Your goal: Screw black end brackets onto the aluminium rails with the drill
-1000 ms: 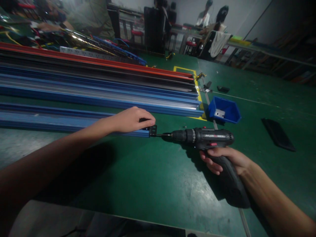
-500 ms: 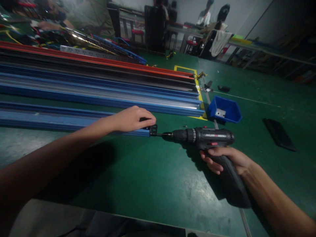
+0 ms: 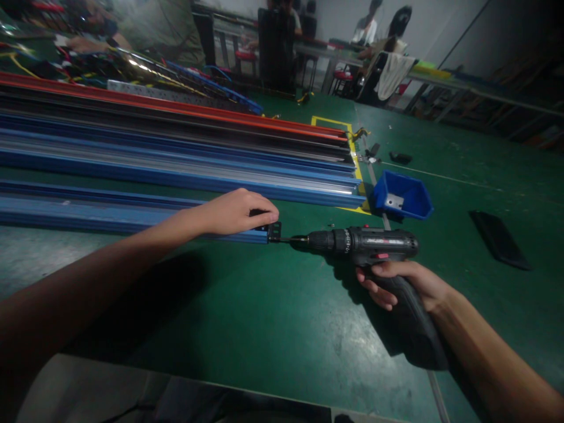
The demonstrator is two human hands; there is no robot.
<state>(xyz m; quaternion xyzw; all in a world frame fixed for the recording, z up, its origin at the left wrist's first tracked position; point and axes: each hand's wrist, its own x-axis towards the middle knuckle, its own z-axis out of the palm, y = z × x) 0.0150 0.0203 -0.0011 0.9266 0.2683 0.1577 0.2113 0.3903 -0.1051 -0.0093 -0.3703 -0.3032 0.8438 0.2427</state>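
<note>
at the blue rail's (image 3: 132, 221) end, drill (image 3: 361, 242) meets bracket (image 3: 275, 230)

left fingers (image 3: 267, 218) clamped on the bracket, right fingers (image 3: 379, 294) around the drill's grip

Workshop, green work table (image 3: 282, 329), metal rails (image 3: 185, 147), power drill (image 3: 374, 244), parts bin (image 3: 402, 195), people (image 3: 370, 35) at benches

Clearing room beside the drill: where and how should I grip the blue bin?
I'd pinch the blue bin by its right wall, coming from above and the right, one finger inside and one outside. Its open top leaves that rim exposed, while the rails end near its left side and the drill is on the near side.
</note>
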